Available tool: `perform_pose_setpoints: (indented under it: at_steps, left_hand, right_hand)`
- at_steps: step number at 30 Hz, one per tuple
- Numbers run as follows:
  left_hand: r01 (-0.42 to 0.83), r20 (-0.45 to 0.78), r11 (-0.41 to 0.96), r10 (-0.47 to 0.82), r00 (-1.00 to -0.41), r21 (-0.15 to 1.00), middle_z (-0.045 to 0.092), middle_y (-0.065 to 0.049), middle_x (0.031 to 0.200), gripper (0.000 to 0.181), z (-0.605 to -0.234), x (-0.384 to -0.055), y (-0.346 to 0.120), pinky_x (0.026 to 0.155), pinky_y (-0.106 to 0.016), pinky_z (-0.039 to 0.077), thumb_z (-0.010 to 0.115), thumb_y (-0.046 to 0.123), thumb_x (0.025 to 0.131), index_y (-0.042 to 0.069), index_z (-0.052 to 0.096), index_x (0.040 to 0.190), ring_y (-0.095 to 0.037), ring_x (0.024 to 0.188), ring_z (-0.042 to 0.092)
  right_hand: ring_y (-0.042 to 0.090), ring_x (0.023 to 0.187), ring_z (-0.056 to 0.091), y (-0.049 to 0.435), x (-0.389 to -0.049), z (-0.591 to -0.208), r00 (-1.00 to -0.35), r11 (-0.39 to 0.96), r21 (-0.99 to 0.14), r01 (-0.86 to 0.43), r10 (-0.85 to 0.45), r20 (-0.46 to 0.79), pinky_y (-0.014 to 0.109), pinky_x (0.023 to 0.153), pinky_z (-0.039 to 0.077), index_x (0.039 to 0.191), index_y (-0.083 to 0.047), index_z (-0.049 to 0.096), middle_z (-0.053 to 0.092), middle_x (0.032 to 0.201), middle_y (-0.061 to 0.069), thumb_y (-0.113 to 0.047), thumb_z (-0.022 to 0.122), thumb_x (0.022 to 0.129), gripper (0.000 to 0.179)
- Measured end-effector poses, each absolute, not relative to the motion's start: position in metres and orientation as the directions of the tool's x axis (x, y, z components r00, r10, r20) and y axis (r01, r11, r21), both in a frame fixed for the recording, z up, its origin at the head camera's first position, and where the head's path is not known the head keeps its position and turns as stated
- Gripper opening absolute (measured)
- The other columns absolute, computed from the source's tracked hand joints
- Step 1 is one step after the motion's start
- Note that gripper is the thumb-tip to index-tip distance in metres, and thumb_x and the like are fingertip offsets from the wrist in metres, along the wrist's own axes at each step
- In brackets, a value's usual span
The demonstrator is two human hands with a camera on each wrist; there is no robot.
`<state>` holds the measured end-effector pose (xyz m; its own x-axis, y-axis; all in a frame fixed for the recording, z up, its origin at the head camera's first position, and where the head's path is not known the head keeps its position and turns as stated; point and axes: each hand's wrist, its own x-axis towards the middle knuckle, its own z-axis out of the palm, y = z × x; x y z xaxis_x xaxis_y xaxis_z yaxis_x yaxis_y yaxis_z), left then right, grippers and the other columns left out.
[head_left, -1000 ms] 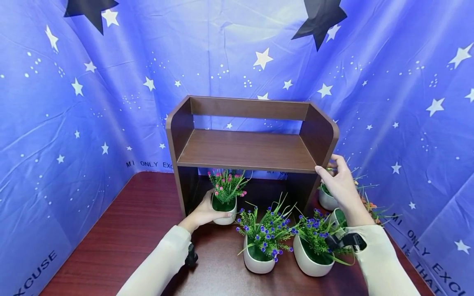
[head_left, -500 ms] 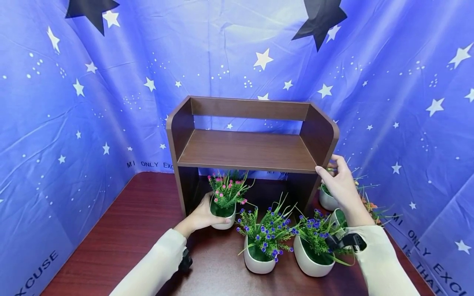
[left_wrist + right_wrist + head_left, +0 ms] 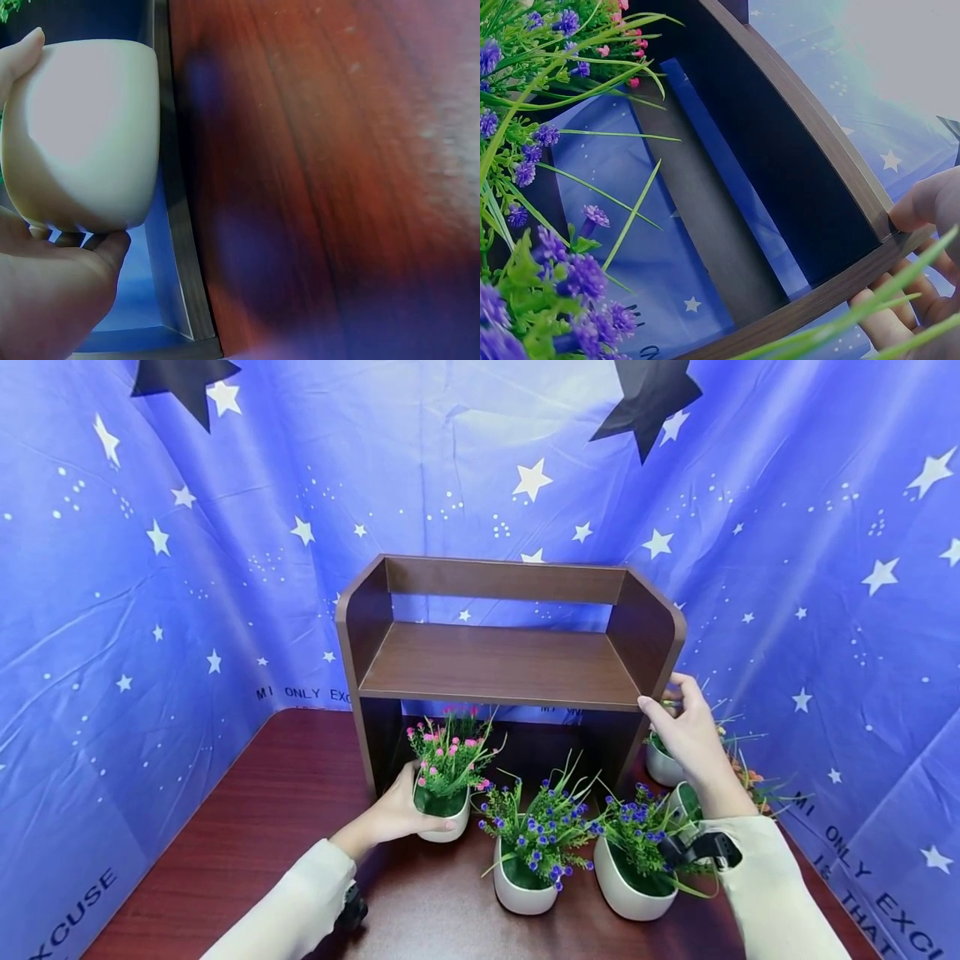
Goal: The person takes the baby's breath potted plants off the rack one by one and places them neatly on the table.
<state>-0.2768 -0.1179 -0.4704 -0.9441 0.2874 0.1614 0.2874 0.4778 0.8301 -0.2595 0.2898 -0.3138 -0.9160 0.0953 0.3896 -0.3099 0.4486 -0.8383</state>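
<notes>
My left hand (image 3: 401, 810) grips a white pot of pink flowers (image 3: 444, 781) just in front of the left leg of a brown wooden shelf (image 3: 502, 664). In the left wrist view the pot (image 3: 82, 135) sits between thumb and fingers (image 3: 105, 247). My right hand (image 3: 686, 731) holds the shelf's right side panel at its front edge, thumb on the front and fingers behind. The right wrist view shows those fingertips (image 3: 919, 206) on the panel (image 3: 810, 187). Two white pots of purple flowers (image 3: 528, 847) (image 3: 637, 860) stand on the table in front of the shelf.
A dark red wooden table (image 3: 247, 827) carries everything. Further pots (image 3: 663, 764) with greenery and orange flowers (image 3: 750, 781) stand right of the shelf, behind my right arm. Blue star-printed cloth (image 3: 150, 568) walls the space on three sides. The shelf's upper board is bare.
My left hand has drawn the pink-flower pot out from under the shelf, toward me and slightly left. The right hand has stayed on the shelf's side panel.
</notes>
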Motion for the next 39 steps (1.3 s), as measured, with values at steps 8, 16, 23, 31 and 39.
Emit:
perform_pose_setpoints:
  at_steps: [8,16,23,31,39]
  left_hand:
    - [0.272,0.125,0.487,0.312,-0.942,0.83,0.041,-0.023,0.145,0.122,-0.468,-0.261,-0.123,0.108,-0.054,0.035,0.096,0.039,0.062,-0.004,0.023,0.15,-0.035,0.134,0.041]
    - [0.273,0.122,0.486,0.32,-0.94,0.83,0.041,-0.023,0.143,0.12,-0.467,-0.25,-0.127,0.108,-0.054,0.035,0.096,0.038,0.062,-0.004,0.024,0.148,-0.035,0.134,0.04]
    - [0.271,0.119,0.482,0.323,-0.939,0.833,0.043,-0.022,0.141,0.115,-0.467,-0.238,-0.133,0.108,-0.054,0.035,0.096,0.036,0.062,-0.002,0.027,0.145,-0.035,0.133,0.041]
    - [0.312,0.166,0.446,0.336,-0.927,0.839,0.046,-0.018,0.139,0.112,-0.471,-0.229,-0.14,0.108,-0.052,0.035,0.097,0.034,0.061,-0.001,0.03,0.143,-0.031,0.131,0.045]
    - [0.339,0.192,0.435,0.348,-0.918,0.834,0.044,-0.018,0.14,0.11,-0.479,-0.22,-0.148,0.108,-0.048,0.037,0.096,0.033,0.062,-0.003,0.029,0.142,-0.03,0.129,0.046]
  right_hand:
    - [0.006,0.085,0.056,0.29,-0.259,-0.315,-0.921,0.444,-0.844,-0.302,0.093,0.379,0.017,0.069,0.05,0.148,-0.002,0.033,0.045,0.121,0.013,-0.022,0.058,0.102,0.056]
    - [0.005,0.085,0.056,0.29,-0.258,-0.313,-0.917,0.452,-0.839,-0.304,0.1,0.387,0.017,0.069,0.05,0.148,-0.002,0.033,0.045,0.121,0.014,-0.023,0.058,0.102,0.056]
    - [0.006,0.085,0.056,0.288,-0.257,-0.313,-0.917,0.45,-0.838,-0.308,0.094,0.388,0.017,0.069,0.05,0.146,-0.001,0.034,0.045,0.119,0.013,-0.024,0.058,0.102,0.055]
    - [0.007,0.086,0.057,0.289,-0.257,-0.312,-0.916,0.448,-0.838,-0.311,0.093,0.39,0.017,0.069,0.051,0.144,-0.001,0.035,0.044,0.118,0.011,-0.027,0.058,0.102,0.054]
    - [0.008,0.086,0.057,0.289,-0.256,-0.311,-0.92,0.437,-0.843,-0.313,0.08,0.383,0.018,0.07,0.051,0.145,-0.003,0.034,0.044,0.118,0.011,-0.028,0.058,0.102,0.055]
